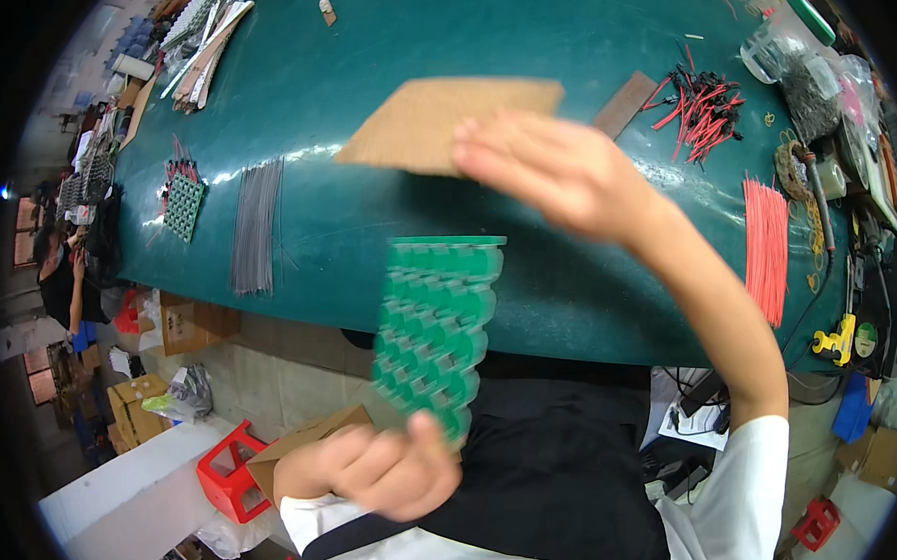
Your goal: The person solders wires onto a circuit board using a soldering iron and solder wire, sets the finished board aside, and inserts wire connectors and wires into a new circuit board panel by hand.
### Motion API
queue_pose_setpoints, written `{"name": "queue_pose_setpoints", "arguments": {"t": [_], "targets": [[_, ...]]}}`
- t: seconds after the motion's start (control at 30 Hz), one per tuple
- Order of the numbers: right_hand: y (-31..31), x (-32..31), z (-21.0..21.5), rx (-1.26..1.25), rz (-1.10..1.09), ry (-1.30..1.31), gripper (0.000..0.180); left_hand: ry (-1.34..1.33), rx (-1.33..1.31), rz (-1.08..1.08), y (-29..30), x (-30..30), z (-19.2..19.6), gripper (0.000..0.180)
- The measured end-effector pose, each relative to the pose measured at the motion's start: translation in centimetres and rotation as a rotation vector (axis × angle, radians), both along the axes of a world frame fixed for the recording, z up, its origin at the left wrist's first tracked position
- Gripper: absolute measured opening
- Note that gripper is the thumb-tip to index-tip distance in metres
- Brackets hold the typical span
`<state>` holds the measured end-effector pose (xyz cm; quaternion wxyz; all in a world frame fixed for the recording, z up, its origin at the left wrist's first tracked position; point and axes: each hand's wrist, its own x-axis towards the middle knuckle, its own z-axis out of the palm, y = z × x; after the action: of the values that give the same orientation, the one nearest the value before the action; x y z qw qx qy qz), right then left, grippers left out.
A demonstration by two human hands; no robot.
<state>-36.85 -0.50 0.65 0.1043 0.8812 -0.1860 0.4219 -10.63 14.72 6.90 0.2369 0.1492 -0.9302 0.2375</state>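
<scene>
left hand (385, 469) is closed on the green panel (435, 324), thumb and fingers pinching its lower end. the rest sticks up from the grip, top edge overlapping the near side of the table (608, 287) from here, so the panel is in the air in front of the body. right hand (563, 175) has the brown board (425, 122) by its right end, held out over the table; fingers are on its near edge, can't see what's gripping underneath. both hands are blurred, so exact finger spacing i can't tell.

handling, my guess: panel is light, stiff and thin, a bit smooth. scalloped rows look joined by narrow necks, so bending is the risk; could snap at a neck. take it by the straight rim or the end, flat pinch, no twist, keep fingers off the parts on its face. board looks light and rigid, dry, decent grip; edge hold is fine, but one-end hold lets the far end droop or swing.

around them: grey wires (256, 227) and a small panel (183, 206) to the left, red wires (766, 249) to the right, red-black leads (701, 109) farther back.
</scene>
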Motion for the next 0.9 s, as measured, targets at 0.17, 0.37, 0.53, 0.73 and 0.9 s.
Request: {"name": "queue_pose_setpoints", "arguments": {"t": [0.17,0.37,0.53,0.73,0.9], "targets": [[-5.5,-0.4,-3.2,0.353,-0.076,0.356,0.041,0.194,0.095,-0.096,-2.3,-6.5,-7.2,0.015],[-0.3,-4.0,-0.6,0.594,-0.235,0.425,0.057,0.185,0.637,0.166,-1.6,-7.0,-10.1,0.020],[-0.2,-6.1,-3.0,0.704,-0.356,0.560,0.051,0.966,1.520,0.483,0.0,0.3,-7.6,0.023],[-2.5,-2.3,-4.0,0.694,-0.501,0.327,0.045,1.696,0.842,0.982,0.1,10.6,-12.9,0.021],[4.1,2.5,-0.1,0.715,-0.186,0.355,0.057,1.498,0.675,1.129,0.4,15.5,-14.8,0.008]]}}
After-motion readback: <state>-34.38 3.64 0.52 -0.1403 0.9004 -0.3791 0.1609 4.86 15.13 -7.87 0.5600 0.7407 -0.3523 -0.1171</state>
